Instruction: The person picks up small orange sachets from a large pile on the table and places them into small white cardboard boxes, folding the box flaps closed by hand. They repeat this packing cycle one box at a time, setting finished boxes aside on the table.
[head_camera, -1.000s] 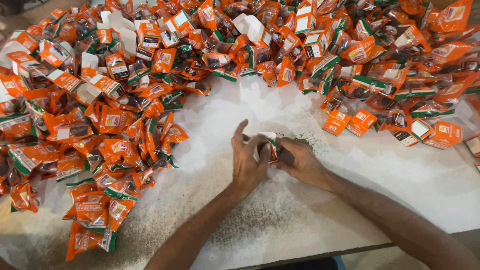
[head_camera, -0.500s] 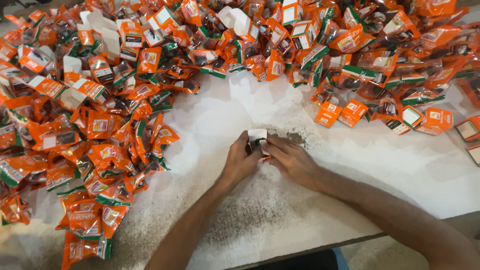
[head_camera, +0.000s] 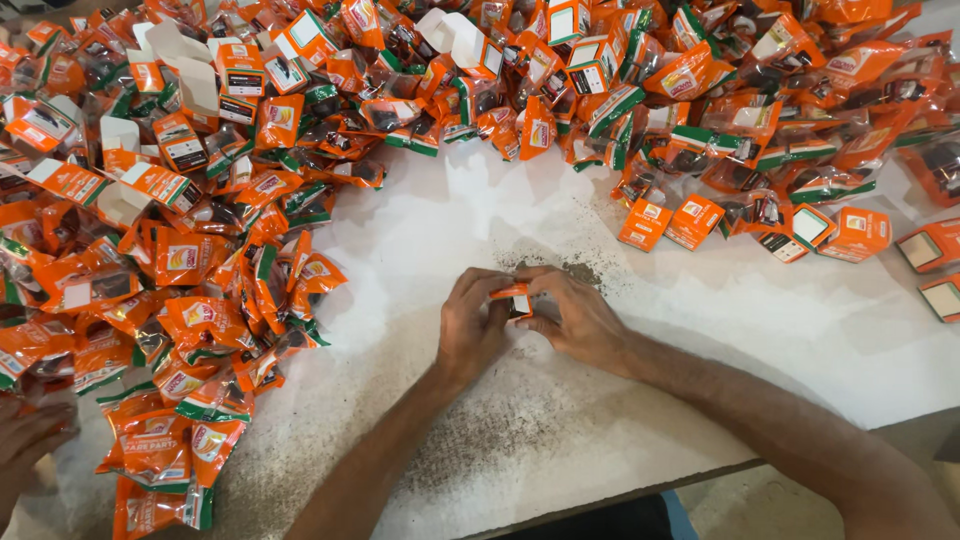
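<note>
Pinching a small orange box (head_camera: 514, 296) between them, the left hand (head_camera: 472, 330) and right hand (head_camera: 572, 318) meet, with orange packets (head_camera: 200, 300) heaped beyond.

Fingers of both hands hide most of the small orange box (head_camera: 513, 295). Another person's hand (head_camera: 30, 440), far left of them, is cut off by the edge.

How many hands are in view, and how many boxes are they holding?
Own hands: 2 (left hand, right hand)
small orange box, held between both: 1
another person's hand, lower left edge: 1
Total: 4
</note>
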